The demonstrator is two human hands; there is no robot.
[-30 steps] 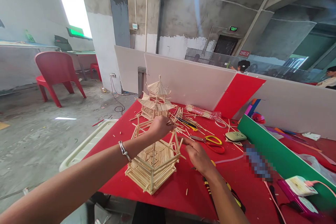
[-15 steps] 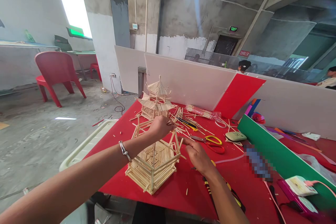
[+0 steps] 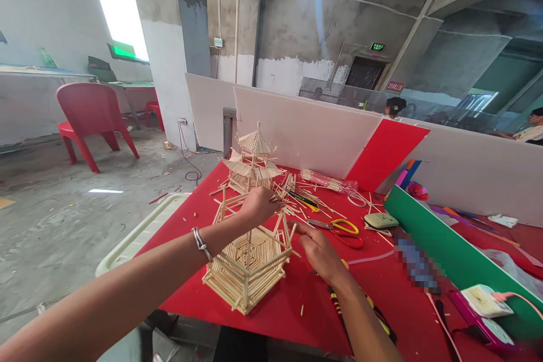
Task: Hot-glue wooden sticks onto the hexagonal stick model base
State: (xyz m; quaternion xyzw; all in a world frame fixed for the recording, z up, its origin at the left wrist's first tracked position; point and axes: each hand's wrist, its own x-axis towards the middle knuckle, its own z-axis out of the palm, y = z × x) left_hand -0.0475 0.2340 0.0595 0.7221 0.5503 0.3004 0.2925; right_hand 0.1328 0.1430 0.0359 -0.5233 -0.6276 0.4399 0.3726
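Note:
A hexagonal frame of thin wooden sticks stands tilted on the red table. My left hand, with a bracelet on its wrist, reaches over the frame's far rim, fingers curled round a stick there. My right hand rests on the table just right of the frame, its fingers closed in a pinch at the frame's right edge. What they pinch is too small to see. Behind stands a finished stick pagoda.
Loose sticks, yellow-handled scissors, a bag of sticks and a pale green case lie behind my hands. A green board leans at right, white and red boards behind. A white tray and red chair are at left.

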